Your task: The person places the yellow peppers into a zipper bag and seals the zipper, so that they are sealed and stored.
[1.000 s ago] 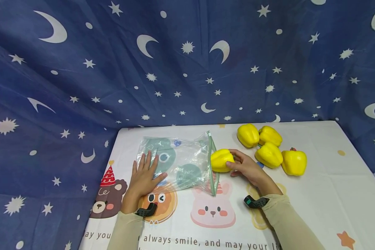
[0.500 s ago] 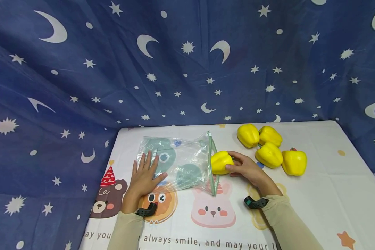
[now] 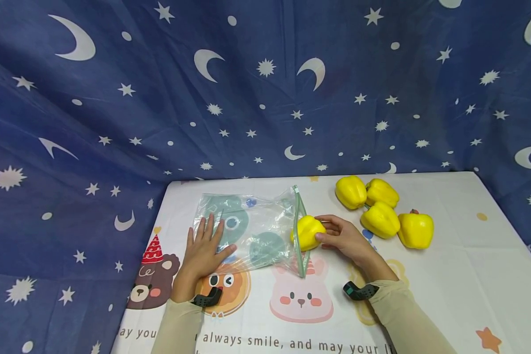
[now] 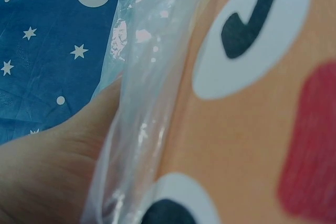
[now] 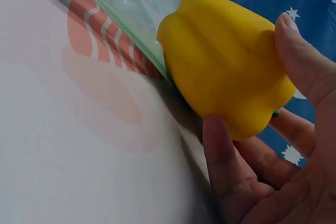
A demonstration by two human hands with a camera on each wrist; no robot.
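The left hand [image 3: 205, 250], fingers spread apart, rests on a clear, green-edged bag [image 3: 272, 216]; right of that hand, partly inside the bag, is a smooth, plump, lobed yellow pepper [image 3: 311, 232], gripped by the right hand [image 3: 345, 241]; beyond it lie four more yellow peppers [image 3: 381, 221].

So the left hand [image 3: 205, 253] is planted palm-down with the fingers [image 3: 209, 228] fanned out and pretty straight, pointing away from the person, while its thumb [image 3: 225, 253] sticks out toward the right. The right hand [image 3: 347, 241] is doing the gripping: it reaches leftward across the front, its thumb [image 3: 326, 239] on the near side and its other fingers [image 3: 329, 219] bent round on the far side. Both forearms come up from the bottom, well apart, in light beige sleeves [image 3: 409, 314] down to the wrists, with the right one slanting in toward the middle.
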